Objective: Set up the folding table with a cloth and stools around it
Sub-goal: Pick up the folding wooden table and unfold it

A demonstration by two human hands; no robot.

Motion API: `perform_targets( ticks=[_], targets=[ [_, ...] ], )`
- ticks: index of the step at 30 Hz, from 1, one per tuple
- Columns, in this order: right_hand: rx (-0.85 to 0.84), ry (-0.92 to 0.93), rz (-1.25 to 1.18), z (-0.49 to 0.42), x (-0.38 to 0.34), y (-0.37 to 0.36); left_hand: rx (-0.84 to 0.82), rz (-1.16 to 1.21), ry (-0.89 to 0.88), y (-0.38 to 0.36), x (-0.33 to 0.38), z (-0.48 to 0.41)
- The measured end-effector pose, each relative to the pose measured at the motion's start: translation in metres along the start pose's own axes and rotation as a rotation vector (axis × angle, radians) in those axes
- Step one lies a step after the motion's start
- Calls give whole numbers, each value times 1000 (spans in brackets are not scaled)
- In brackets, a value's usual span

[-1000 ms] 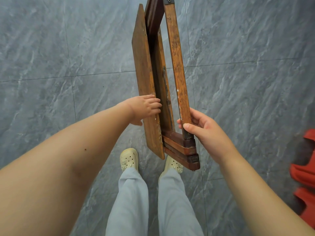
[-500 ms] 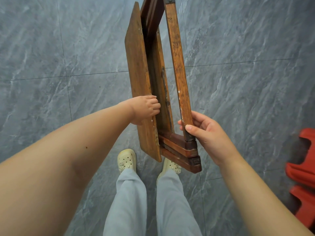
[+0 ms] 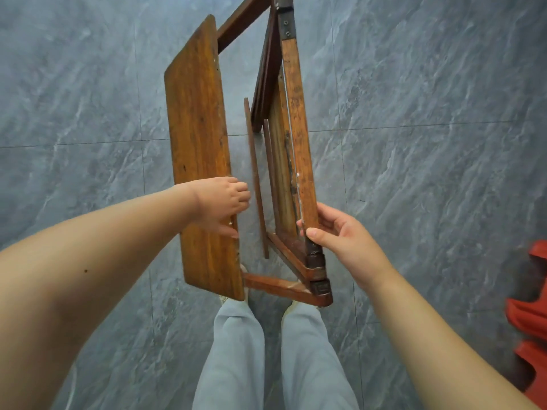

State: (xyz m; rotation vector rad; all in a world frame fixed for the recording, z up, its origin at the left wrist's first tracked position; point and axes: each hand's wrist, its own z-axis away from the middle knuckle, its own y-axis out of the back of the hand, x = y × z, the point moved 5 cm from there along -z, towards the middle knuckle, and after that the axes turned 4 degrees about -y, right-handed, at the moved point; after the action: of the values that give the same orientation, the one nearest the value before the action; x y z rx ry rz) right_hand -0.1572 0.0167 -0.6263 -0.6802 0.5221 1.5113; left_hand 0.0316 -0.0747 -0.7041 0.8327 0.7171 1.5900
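Spanning both hands [image 3: 220,207]: folding table [image 3: 198,149]

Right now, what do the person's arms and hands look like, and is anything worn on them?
Both forearms are bare: no sleeves in view, no gloves, watch, rings or bracelets. The left hand and right hand have short, unpainted nails. A small dark mole marks the left forearm.

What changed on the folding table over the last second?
The left hand swung the tabletop board out leftward, away from the leg frame, opening a gap spanned by a cross rail. The right hand kept its grip on the frame; neither hand let go. The red stools stayed put.
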Motion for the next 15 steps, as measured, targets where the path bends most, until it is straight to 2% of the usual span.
perform_targets(
  ticks=[9,15],
  targets=[
    [-50,-1,46,-8,-1,-67,92,-13,29,-21,-3,108],
    [-25,16,161,-5,-6,-74,297,-8,67,0,-2,143]
  ],
)
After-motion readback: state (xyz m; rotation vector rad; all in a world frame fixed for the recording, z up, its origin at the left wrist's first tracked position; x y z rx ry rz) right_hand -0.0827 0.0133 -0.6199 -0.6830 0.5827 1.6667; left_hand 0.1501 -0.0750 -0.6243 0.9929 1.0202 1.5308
